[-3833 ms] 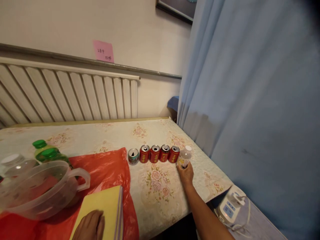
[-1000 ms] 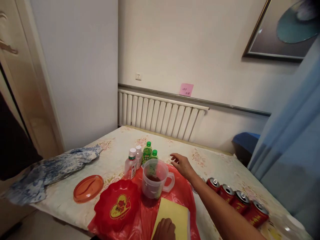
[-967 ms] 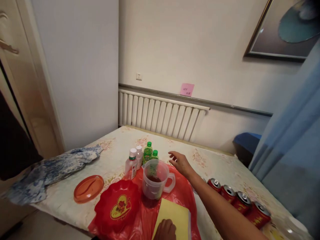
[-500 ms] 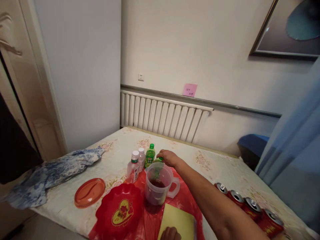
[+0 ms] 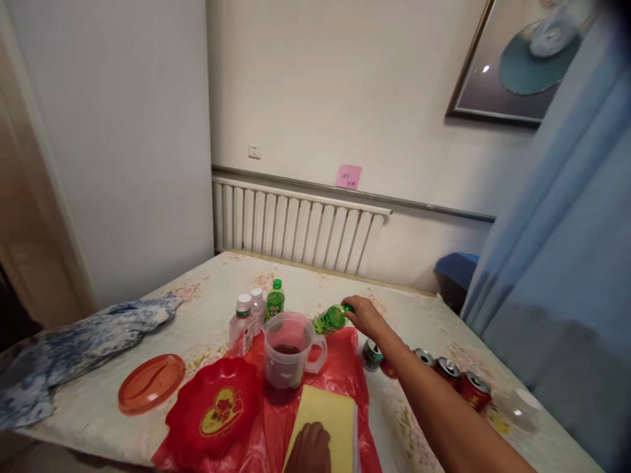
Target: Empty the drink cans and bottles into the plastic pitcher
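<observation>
My right hand (image 5: 365, 316) is closed around the green cap end of a green drink bottle (image 5: 330, 320), which is tilted on its side behind the pitcher. My left hand (image 5: 310, 449) lies over a yellow notebook (image 5: 328, 408) at the lower edge, its fingers resting on the cover. A clear plastic pitcher (image 5: 284, 369) with dark liquid stands on a red plastic bag (image 5: 335, 371). Left of it is a scalloped red tray (image 5: 192, 410) with a yellow heart print. A second green bottle (image 5: 275, 301) stands upright behind the pitcher, near two white-capped bottles (image 5: 241, 325).
Several cans (image 5: 447, 371) stand in a row to the right, partly behind my right forearm, with a clear container (image 5: 515, 410) past them. An orange-red lid (image 5: 152, 384) and a blue-and-white cloth (image 5: 98, 341) lie at the left. A radiator (image 5: 298, 226) lines the wall.
My right hand has brought the green bottle from upright behind the pitcher to a tilted position further right. The view has turned right, showing more cans. My left hand stays on the notebook.
</observation>
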Demonstrator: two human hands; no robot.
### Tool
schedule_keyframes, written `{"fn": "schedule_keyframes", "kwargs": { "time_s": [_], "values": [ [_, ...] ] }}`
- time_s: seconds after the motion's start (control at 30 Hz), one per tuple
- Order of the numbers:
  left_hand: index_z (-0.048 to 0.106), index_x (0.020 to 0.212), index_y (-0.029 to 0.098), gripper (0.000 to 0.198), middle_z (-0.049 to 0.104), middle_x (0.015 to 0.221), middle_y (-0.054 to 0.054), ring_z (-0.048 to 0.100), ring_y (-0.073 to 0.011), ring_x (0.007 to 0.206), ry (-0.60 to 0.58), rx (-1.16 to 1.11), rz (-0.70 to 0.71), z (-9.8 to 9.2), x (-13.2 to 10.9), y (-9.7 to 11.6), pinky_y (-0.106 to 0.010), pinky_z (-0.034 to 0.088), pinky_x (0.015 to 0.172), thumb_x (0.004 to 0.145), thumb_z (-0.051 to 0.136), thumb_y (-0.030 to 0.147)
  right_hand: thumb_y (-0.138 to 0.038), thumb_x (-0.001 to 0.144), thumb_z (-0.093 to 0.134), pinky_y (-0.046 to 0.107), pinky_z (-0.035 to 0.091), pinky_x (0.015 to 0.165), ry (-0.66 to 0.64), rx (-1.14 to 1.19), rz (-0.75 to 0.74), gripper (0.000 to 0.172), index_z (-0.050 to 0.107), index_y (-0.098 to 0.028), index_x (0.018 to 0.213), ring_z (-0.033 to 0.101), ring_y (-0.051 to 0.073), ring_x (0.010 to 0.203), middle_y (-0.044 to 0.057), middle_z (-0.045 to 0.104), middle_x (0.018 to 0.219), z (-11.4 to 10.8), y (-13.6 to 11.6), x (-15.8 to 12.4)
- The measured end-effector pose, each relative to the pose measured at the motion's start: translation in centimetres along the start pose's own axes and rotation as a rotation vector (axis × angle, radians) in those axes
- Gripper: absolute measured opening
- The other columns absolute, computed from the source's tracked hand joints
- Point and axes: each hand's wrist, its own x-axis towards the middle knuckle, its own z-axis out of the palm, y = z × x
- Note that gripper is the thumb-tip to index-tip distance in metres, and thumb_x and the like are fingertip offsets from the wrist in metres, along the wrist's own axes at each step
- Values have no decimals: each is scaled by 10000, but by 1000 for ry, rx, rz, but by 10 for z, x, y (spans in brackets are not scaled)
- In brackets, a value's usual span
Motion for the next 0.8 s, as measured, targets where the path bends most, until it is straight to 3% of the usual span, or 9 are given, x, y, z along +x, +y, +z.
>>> {"fn": "schedule_keyframes", "kwargs": {
  "time_s": [0.13,0.2,0.3,0.43,0.63,0.8],
  "values": [
    [614,920,219,310,663,964,-51,615,-199,928,-163,-112,-35,-34,12,14,-347,497,877,821,380,41,-188,816,594,301,445,855,62,23,60,222,700,-173,1011,625,207,905,82,703,958,-30,14,-59],
    [624,898,209,316,664,954,-56,619,-200,927,-213,-136,-121,-43,18,19,-349,504,866,798,378,37,-192,812,580,305,454,849,77,41,82,224,699,-178,1002,630,208,899,79,706,963,-41,17,-90],
    [632,1023,182,336,674,1077,-102,616,-235,1052,-214,-135,-221,-47,24,26,-399,494,946,792,407,85,-192,807,550,316,468,837,92,78,117,233,699,-185,986,642,211,888,74,711,953,-56,15,-135],
    [479,1318,136,509,579,1323,-167,531,-281,1251,-131,-140,-289,-57,30,46,-462,440,1051,817,470,225,-237,819,548,339,473,844,134,230,182,226,698,-212,986,652,224,910,60,721,971,-66,4,-189],
    [261,1462,175,805,394,1504,-161,327,-325,1417,-63,-135,-129,-96,37,89,-552,332,1123,717,568,175,-266,830,582,339,472,840,121,396,250,186,688,-228,978,646,237,936,57,716,1002,-61,-26,-241],
    [251,1455,224,856,406,1501,-149,342,-353,1401,-165,-106,-12,-117,36,102,-591,298,1110,688,624,150,-245,845,589,326,461,829,86,457,233,173,691,-242,984,633,225,914,45,710,976,-59,-45,-257]
  ]
}}
